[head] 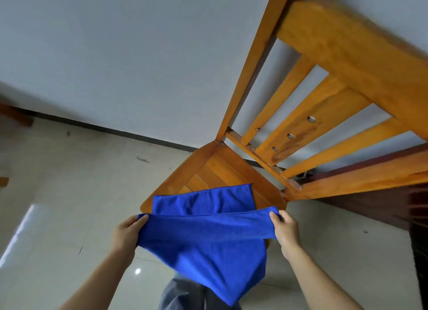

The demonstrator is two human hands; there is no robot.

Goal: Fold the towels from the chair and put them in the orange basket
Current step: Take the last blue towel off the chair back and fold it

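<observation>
Blue towel [203,242] stretched wide, just in front of the wooden chair [234,170], far part draped on the seat, near part sagging below. Left hand [126,232] pinched tight on the left top corner. Right hand [286,228] clamped on the right top corner. Pale tiled floor [69,182] beneath the chair.

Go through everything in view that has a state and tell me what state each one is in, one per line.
Left hand: closed on one top corner of the held towel.
Right hand: closed on the other top corner.
Held towel: blue, stretched between the hands, lower part hanging down.
Second towel: blue, lying on the chair seat.
Chair: wooden, upright.
</observation>
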